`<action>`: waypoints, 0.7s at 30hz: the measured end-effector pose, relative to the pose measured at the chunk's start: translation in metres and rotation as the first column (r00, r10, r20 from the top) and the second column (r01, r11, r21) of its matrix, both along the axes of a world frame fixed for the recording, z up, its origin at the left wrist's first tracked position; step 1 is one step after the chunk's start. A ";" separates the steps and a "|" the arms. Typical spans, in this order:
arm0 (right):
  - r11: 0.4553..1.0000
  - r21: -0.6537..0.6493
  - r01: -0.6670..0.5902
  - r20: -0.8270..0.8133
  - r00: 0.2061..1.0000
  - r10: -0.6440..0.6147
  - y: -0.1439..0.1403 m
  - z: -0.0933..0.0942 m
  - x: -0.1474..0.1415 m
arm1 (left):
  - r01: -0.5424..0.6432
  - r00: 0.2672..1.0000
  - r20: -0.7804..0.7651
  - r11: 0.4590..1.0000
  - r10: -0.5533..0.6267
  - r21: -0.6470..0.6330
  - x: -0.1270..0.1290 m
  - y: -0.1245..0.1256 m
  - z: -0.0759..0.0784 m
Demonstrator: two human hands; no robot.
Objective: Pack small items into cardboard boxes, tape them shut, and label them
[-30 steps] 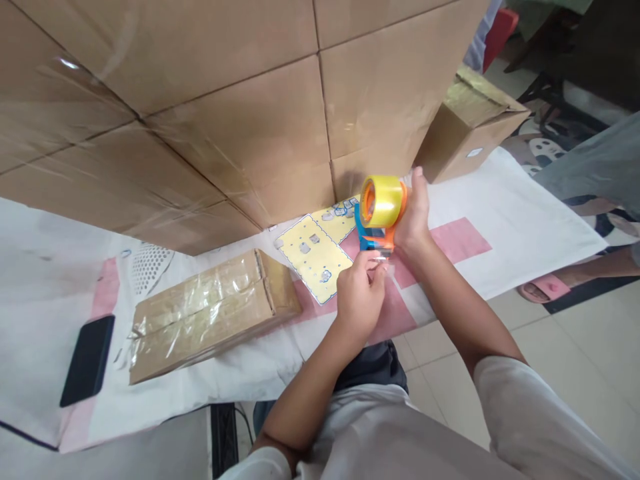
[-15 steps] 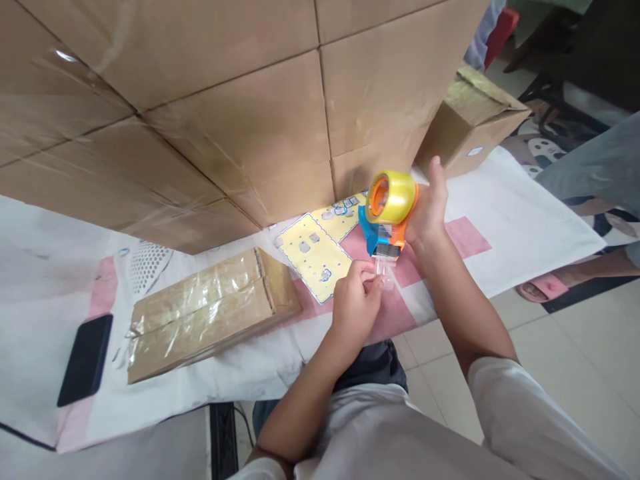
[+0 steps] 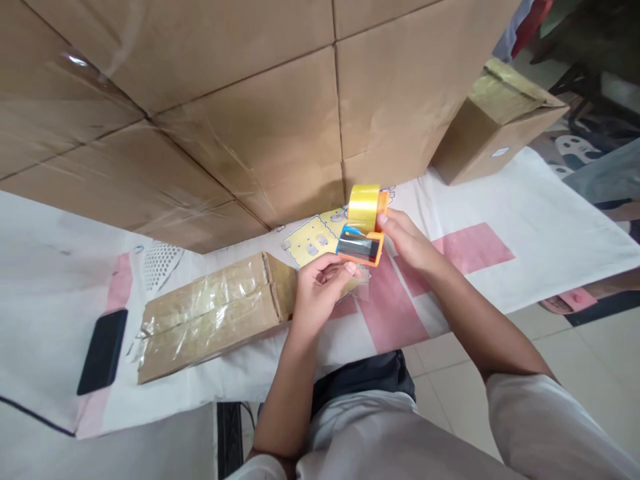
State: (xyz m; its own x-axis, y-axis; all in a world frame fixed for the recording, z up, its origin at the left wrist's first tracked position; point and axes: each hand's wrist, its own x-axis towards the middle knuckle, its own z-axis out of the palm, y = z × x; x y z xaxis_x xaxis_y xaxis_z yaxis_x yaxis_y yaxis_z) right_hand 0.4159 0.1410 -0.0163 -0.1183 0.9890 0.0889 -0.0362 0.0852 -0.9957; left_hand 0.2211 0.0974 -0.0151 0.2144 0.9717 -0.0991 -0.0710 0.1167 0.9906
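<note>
My right hand [image 3: 407, 239] grips an orange and blue tape dispenser [image 3: 373, 257] from its right side. A roll of yellowish packing tape [image 3: 364, 207] sits on the dispenser, and its dark cutting end faces me. Just below that end, my left hand [image 3: 323, 287] is closed with thumb against fingers, pinching a short piece of clear tape [image 3: 364, 283]. The tape is see-through, so its exact edges are hard to make out. Both hands are held over the cloth-covered table [image 3: 395, 313].
A taped carton [image 3: 210, 313] lies to the left, beside a black phone [image 3: 103, 352]. Large stacked cartons [image 3: 250, 133] rise at the back. Another carton [image 3: 480, 127] stands at the far right. A person's foot in a pink sandal [image 3: 573, 300] shows beyond the table's right edge.
My right hand has turned the dispenser and brought it left and lower, so its cutting end now faces me. My left hand has shifted left with it. The view has moved slightly.
</note>
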 end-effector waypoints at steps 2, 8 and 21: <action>0.998 0.034 0.049 0.014 0.999 -0.049 0.001 -0.012 -0.008 | 0.013 1.000 0.024 1.000 -0.013 0.013 -0.002 0.001 0.005; 0.954 -0.111 0.280 -0.228 0.927 -0.298 -0.005 -0.026 -0.031 | 0.020 0.999 -0.034 0.999 -0.019 0.039 0.007 -0.002 0.008; 0.937 -0.312 0.157 -0.438 0.852 -0.288 0.006 -0.025 -0.022 | -0.016 0.989 -0.144 0.988 0.038 0.155 0.021 -0.007 0.003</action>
State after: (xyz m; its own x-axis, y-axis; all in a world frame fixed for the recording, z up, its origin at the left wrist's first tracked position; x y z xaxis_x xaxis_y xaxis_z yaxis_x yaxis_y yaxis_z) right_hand 0.3937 0.1474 -0.0411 0.0991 0.9784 -0.1816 -0.5154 -0.1057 -0.8504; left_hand 0.2423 0.0901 -0.0126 0.1820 0.9830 0.0230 0.0746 -0.0371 0.9965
